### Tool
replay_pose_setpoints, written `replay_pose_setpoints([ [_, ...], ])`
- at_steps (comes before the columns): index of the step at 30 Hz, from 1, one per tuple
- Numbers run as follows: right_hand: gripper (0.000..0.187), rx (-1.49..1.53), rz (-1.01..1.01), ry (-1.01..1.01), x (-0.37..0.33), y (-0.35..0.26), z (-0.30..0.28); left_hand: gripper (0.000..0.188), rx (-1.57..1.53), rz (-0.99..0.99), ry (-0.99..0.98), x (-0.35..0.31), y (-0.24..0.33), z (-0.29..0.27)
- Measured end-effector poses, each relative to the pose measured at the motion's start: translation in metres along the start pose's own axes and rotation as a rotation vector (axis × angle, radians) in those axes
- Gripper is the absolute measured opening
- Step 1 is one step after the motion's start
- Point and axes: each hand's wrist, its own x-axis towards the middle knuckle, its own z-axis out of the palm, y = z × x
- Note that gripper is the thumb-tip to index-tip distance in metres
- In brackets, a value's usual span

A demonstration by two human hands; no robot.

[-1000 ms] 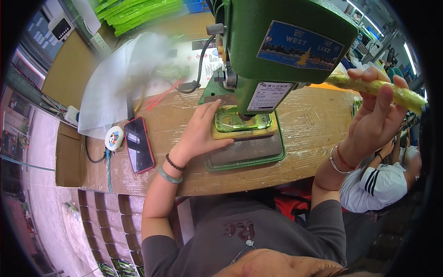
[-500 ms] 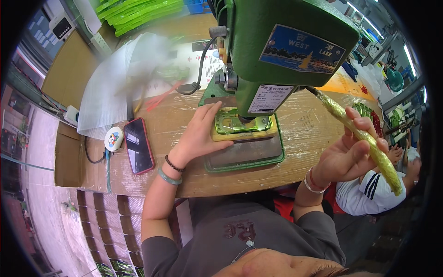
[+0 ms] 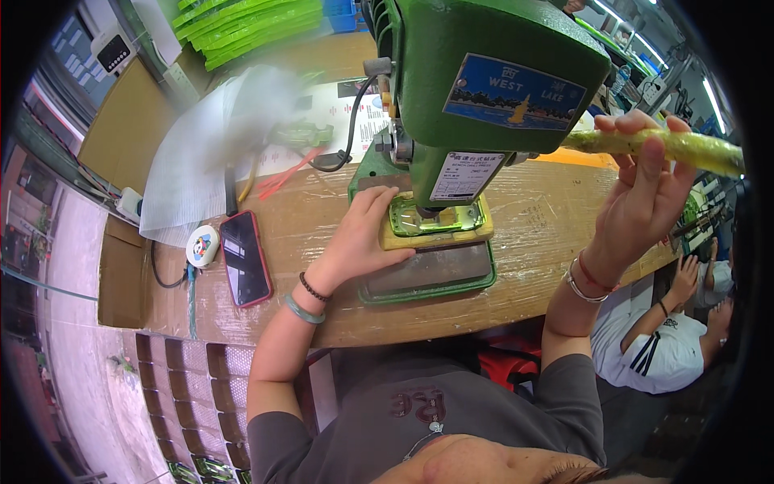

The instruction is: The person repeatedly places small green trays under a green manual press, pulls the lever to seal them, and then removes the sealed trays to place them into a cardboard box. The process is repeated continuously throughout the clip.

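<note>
A green bench drill press (image 3: pixel 403 48) stands in front of me, its spindle end (image 3: pixel 429 211) over a clear yellow-green plastic part (image 3: pixel 403 219). That part rests on a yellow block (image 3: pixel 435 239) on the press's grey base plate (image 3: pixel 435 266). My left hand (image 3: pixel 367 228) grips the block's left end, thumb along the near edge and fingers on the far side. Raised at the right, my right hand (image 3: pixel 645 165) is closed round the press's lever (image 3: pixel 701 152), wrapped in shiny yellow film and lying nearly level. The spindle tip's contact with the part cannot be made out.
Left of the press lie a red-edged phone (image 3: pixel 246 258), a round white case (image 3: pixel 201 245) and a translucent white sheet (image 3: pixel 181 173), partly blurred. Bright green packs (image 3: pixel 250 32) are stacked behind. A divided box (image 3: pixel 181 387) sits lower left. Another person (image 3: pixel 657 347) sits at the right.
My right hand has moved up and away, swinging the lever from a steep slant to nearly level. My left hand stays at the block.
</note>
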Motion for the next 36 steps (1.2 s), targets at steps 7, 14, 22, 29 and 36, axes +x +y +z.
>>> replay_pose_setpoints([
  [7,0.031,-0.010,-0.022,0.032,-0.010,-0.002,-0.002,0.091,0.021,0.011,-0.012,0.000,-0.002,0.001],
  [14,0.031,-0.010,-0.024,0.032,-0.011,-0.002,0.000,0.091,0.029,0.011,-0.030,-0.001,-0.002,-0.005],
  [22,0.032,-0.020,-0.054,0.053,-0.016,-0.006,0.000,0.092,0.034,0.021,-0.022,0.000,-0.002,-0.003],
  [29,0.035,-0.053,-0.133,0.149,-0.063,0.000,0.001,0.090,0.054,0.020,0.016,-0.004,-0.005,-0.002],
  [36,0.039,-0.180,-0.150,0.168,-0.074,0.000,0.004,0.092,0.036,0.007,-0.009,-0.002,-0.002,-0.002],
])
